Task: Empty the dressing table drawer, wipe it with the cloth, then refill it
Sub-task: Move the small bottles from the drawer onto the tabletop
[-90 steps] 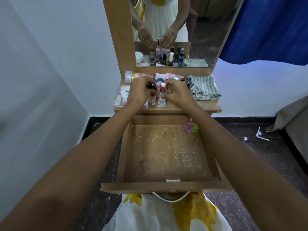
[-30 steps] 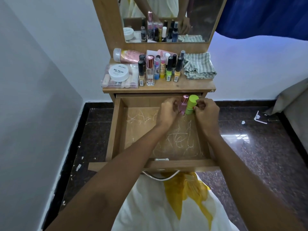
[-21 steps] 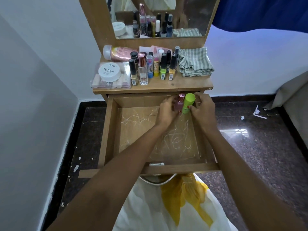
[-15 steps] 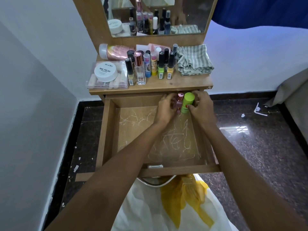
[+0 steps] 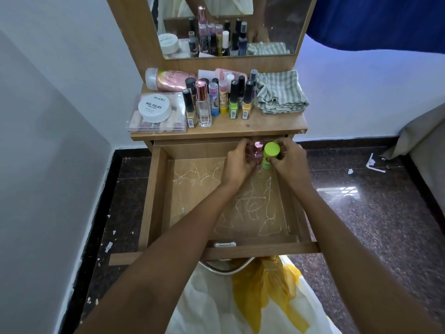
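I've got both hands at the back right corner of the drawer (image 5: pixel 156 201): left hand (image 5: pixel 237 166) w/ fingers (image 5: pixel 243 147) curled round the pink bottle (image 5: pixel 255 155), right hand (image 5: pixel 289 162) w/ fingers (image 5: pixel 273 160) pinched on the green-capped tube (image 5: pixel 269 155). The two items stand touching, squeezed between my fingertips, so both grips are closed on something. Main risk as I see it: the bottles sit right under the tabletop (image 5: pixel 265 124) edge, just beyond my fingers, so a straight lift could knock the caps on the overhang & tip one out of my grip; the pink one looks like glass, so a drop onto the drawer floor or the stone floor (image 5: pixel 373 213) could crack it. Second risk: the row of nail polish bottles (image 5: pixel 233 100) & the perfume bottle (image 5: pixel 203 104) stand packed close just past my fingers on the tabletop, w/ a clear box (image 5: pixel 154 116) further left. Setting two more down there w/o care could domino them. Free room is the bare wood between that row & the striped cloth (image 5: pixel 280 92), up & slightly right of my fingers, so I'd aim there. Drawer bottom below my wrists is otherwise bare, scribbled w/ whitish marks that will need the cloth. Room is tight: white wall on the left, mirror (image 5: pixel 277 25) above, scraps of litter on the dark floor either side.
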Demonstrator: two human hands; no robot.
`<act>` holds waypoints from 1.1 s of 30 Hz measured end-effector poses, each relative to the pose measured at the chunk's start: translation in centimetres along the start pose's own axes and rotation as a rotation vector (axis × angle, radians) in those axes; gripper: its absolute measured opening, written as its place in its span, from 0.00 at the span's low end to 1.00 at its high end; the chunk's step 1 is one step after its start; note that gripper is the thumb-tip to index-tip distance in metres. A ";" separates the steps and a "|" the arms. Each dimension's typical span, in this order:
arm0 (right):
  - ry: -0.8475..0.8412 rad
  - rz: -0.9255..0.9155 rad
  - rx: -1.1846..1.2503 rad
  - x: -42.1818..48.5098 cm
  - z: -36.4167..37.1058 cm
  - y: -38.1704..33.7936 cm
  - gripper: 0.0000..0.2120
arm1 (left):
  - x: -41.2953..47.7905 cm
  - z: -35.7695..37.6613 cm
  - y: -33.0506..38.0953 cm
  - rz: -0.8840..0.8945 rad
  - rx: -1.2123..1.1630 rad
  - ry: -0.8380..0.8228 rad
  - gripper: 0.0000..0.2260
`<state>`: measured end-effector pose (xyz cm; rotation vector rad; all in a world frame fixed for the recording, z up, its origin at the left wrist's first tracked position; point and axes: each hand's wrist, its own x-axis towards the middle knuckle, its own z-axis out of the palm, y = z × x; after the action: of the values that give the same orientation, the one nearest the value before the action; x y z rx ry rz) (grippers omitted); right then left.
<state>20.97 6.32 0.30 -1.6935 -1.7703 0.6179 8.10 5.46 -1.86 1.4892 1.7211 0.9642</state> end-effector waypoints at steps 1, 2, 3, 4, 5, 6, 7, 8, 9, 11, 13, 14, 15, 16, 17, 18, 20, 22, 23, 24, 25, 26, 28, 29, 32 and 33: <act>-0.007 0.002 0.003 -0.1 0.0 0.0 0.18 | -0.1 -0.1 0.0 -0.006 0.013 0.002 0.20; -0.013 0.005 0.006 -0.3 -0.1 0.0 0.18 | -0.2 -0.2 -0.2 -0.009 0.023 0.003 0.20; -0.018 0.005 0.008 -0.4 -0.1 0.0 0.19 | -0.3 -0.3 -0.3 -0.008 0.027 0.001 0.20; -0.020 0.004 0.009 -0.6 -0.1 -0.1 0.19 | -0.5 -0.4 -0.4 -0.005 0.027 -0.003 0.19; -0.019 0.001 0.015 -0.8 -0.2 -0.1 0.19 | -0.8 -0.5 -0.5 0.001 0.034 -0.011 0.19; -0.016 -0.001 0.024 -0.9 -0.2 -0.2 0.18 | -1.1 -0.7 -0.5 0.007 0.046 -0.020 0.18; -0.017 -0.002 0.037 -1.1 -0.3 -0.3 0.18 | -1.4 -0.9 -0.6 0.012 0.058 -0.030 0.17; -0.020 -0.003 0.048 -1.2 -0.4 -0.5 0.18 | -1.6 -1.1 -0.6 0.015 0.061 -0.040 0.17; -0.023 -0.008 0.055 -1.4 -0.5 -0.7 0.18 | -1.9 -1.3 -0.6 0.021 0.060 -0.047 0.17; -0.020 -0.024 0.062 -1.7 -0.9 -1.2 0.18 | -2.3 -2.1 -0.5 0.050 0.063 -0.054 0.16; -0.004 -0.047 0.070 -1.9 -1.4 -2.0 0.18 | -2.6 -3.2 0.1 0.086 0.060 -0.054 0.17; 0.005 -0.061 0.076 -2.0 -1.7 -2.4 0.18 | -2.7 -3.9 0.5 0.098 0.051 -0.052 0.18; 0.015 -0.074 0.083 -2.1 -2.1 -2.9 0.18 | -2.8 -4.6 1.0 0.116 0.044 -0.047 0.18; 0.024 -0.085 0.088 -2.1 -2.5 -3.4 0.18 | -2.8 -5.3 1.5 0.133 0.041 -0.041 0.18; 0.035 -0.095 0.090 -2.1 -2.8 -3.9 0.18 | -2.8 -6.1 2.0 0.145 0.040 -0.034 0.18; 0.041 -0.104 0.094 -2.1 -3.2 -4.4 0.19 | -2.7 -6.8 2.5 0.152 0.036 -0.028 0.17; 0.043 -0.122 0.117 -2.0 -4.0 -5.6 0.19 | -2.5 -8.0 3.5 0.149 0.024 -0.026 0.19; 0.050 -0.135 0.131 -1.8 -4.7 -6.8 0.18 | -2.1 -9.1 4.7 0.147 0.031 -0.019 0.21; 0.056 -0.141 0.130 -1.6 -5.0 -7.3 0.18 | -1.9 -9.7 5.3 0.153 0.044 -0.011 0.21; 0.064 -0.146 0.129 -1.4 -5.3 -7.8 0.17 | -1.7 -10.1 5.9 0.158 0.057 -0.005 0.20; 0.072 -0.147 0.129 -1.1 -5.5 -8.2 0.17 | -1.6 -10.6 6.5 0.166 0.070 0.001 0.18; 0.076 -0.146 0.132 -0.8 -5.7 -8.6 0.17 | -1.3 -10.9 6.9 0.169 0.085 0.010 0.16; 0.086 -0.154 0.137 -0.1 -6.0 -9.3 0.16 | -0.6 -11.5 7.5 0.172 0.105 0.039 0.13; 0.092 -0.162 0.137 0.2 -6.1 -9.6 0.16 | -0.2 -11.6 7.6 0.165 0.111 0.050 0.12; 0.113 -0.174 0.127 1.2 -6.1 -10.4 0.16 | 0.6 -12.0 8.1 0.152 0.148 0.060 0.14; 0.117 -0.176 0.124 1.5 -6.0 -10.6 0.17 | 0.9 -12.0 8.2 0.155 0.155 0.064 0.14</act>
<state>17.66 6.52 12.12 -1.4433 -1.7386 0.5283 1.87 5.64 11.31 1.7297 1.7816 0.9850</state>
